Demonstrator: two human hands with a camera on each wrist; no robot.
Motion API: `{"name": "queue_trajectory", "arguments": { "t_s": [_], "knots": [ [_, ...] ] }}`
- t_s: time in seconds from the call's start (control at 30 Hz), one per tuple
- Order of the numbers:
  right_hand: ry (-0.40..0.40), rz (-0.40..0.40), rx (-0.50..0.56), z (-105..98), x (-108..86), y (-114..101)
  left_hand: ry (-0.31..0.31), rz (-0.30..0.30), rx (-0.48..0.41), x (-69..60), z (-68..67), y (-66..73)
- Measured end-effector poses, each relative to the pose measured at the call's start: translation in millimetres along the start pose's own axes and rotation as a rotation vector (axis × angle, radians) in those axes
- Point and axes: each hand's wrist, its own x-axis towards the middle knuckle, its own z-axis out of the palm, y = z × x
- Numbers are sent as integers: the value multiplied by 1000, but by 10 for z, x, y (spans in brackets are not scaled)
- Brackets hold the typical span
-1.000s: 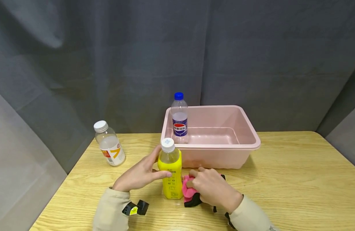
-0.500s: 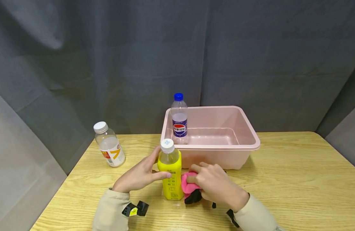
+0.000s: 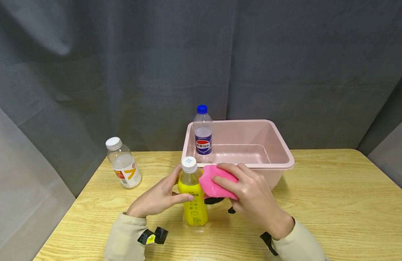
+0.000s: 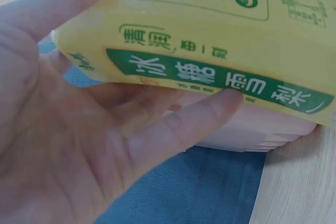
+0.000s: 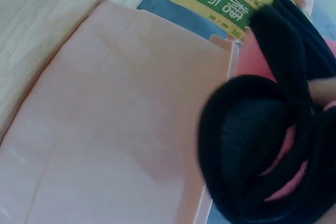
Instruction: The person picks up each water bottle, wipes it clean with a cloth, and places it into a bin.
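Observation:
My left hand [image 3: 158, 197] grips a yellow-sleeved drink bottle [image 3: 195, 206] with a white cap, thumb on the near face and fingers round the far side. The bottle stands upright on the table; in the left wrist view its green label band [image 4: 210, 77] shows beside the fingers. A pink and black cloth [image 3: 217, 183] is bunched in my right hand [image 3: 253, 192], against the bottle's right side near the shoulder. In the right wrist view the cloth's black folds [image 5: 252, 150] hang loose, and most of that hand is out of sight.
A pink plastic basin [image 3: 243, 166] stands just behind the hands. Upright at its left end is a clear bottle [image 3: 203, 141] with a blue cap. Another clear bottle [image 3: 125, 165], white-capped, stands at the left of the wooden table [image 3: 335, 203]. Behind hangs a grey curtain [image 3: 286, 72].
The right hand has lifted the cloth from beside the bottle's lower part up to its shoulder, showing more of the pink side. The left hand and the bottle have stayed in place.

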Motion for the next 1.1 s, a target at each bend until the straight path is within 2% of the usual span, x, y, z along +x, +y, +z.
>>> {"name": "queue_trajectory", "arguments": {
  "t_s": [0.1,0.17,0.5,0.77,1.1],
  "knots": [
    [66,-10,30,1,8,0,-2,6,1,2,4,4],
    [81,-11,36,4,13,-3,-1,5,1,3,6,5],
    [63,-33,16,12,13,2,-1,4,-2,-1,5,10],
    [-46,-31,-20,18,-18,11,-3,-3,-6,-12,5,6],
    [-300,-49,-74,182,-109,20,5,-28,8,-7,4,5]
  ]
}}
